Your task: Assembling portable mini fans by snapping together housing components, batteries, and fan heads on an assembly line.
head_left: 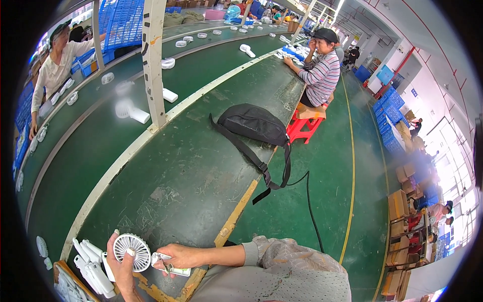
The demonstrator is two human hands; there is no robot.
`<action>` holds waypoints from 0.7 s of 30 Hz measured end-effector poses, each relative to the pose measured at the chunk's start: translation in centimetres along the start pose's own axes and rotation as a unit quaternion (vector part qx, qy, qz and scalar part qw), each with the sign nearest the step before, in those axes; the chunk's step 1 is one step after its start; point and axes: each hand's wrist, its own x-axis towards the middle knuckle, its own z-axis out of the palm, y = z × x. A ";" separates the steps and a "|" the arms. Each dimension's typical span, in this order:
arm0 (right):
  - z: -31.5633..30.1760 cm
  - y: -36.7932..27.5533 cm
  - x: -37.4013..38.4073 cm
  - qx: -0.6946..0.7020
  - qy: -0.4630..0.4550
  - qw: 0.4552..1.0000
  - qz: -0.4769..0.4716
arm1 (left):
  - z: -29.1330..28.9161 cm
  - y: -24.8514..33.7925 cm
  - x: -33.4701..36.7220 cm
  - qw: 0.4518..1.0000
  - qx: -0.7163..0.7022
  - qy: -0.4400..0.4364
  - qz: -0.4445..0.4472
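Observation:
Low over the near end of the green worktable [176,191] is a small white handheld fan [138,245] with a round slatted head. My left hand [118,272] is closed around the left side of its head, thumb over the centre. My right hand [180,255] is closed at the fan's handle side, to the right of the head. A small metallic piece shows under the right fingers, too small to name. A white part with a green edge sticks out below that hand. Several white fan handles [94,272] lie piled beside my left hand.
A black waist bag [254,123] with a trailing strap lies on the table. Left of it, a conveyor belt [201,75] carries white fans past a white post [153,65]. A person in stripes [322,75] sits on a red stool [304,126]; another person [58,65] works across the belt.

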 end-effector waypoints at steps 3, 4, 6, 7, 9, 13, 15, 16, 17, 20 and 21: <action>0.1 -0.8 -0.3 0.003 0.013 1.000 0.013 | 0.5 0.5 0.0 1.000 -0.004 0.002 0.006; 0.1 -0.9 -0.3 0.003 0.022 1.000 0.016 | 0.5 0.4 0.1 1.000 -0.004 0.006 0.011; 0.1 -0.5 0.0 0.012 0.023 1.000 0.013 | 0.5 0.7 0.1 1.000 0.007 0.016 0.012; 0.3 -0.7 0.1 0.013 0.023 1.000 0.014 | 0.4 0.9 0.0 1.000 0.003 0.014 0.020; 0.2 -1.1 0.1 0.024 0.016 1.000 -0.002 | 0.3 1.2 0.2 0.999 0.006 0.013 0.029; -1.2 -1.9 -1.0 0.046 0.067 0.996 -0.019 | 1.8 2.2 1.8 0.998 0.024 -0.034 0.051; -1.6 -2.5 -1.4 0.043 0.088 0.995 0.025 | 2.2 2.1 2.5 0.998 0.006 -0.049 0.050; -1.4 -2.4 -1.3 0.036 0.087 0.996 0.013 | 2.1 2.2 2.3 0.998 0.010 -0.041 0.047; -1.2 -2.3 -1.1 0.029 0.088 0.996 -0.002 | 1.9 2.4 2.1 0.998 0.014 -0.036 0.044; -0.9 -2.2 -0.9 0.039 0.078 0.996 0.008 | 1.6 2.3 1.8 0.998 0.013 -0.028 0.052; -0.9 -2.3 -0.9 0.037 0.083 0.996 0.005 | 1.6 2.3 1.8 0.998 0.021 -0.024 0.053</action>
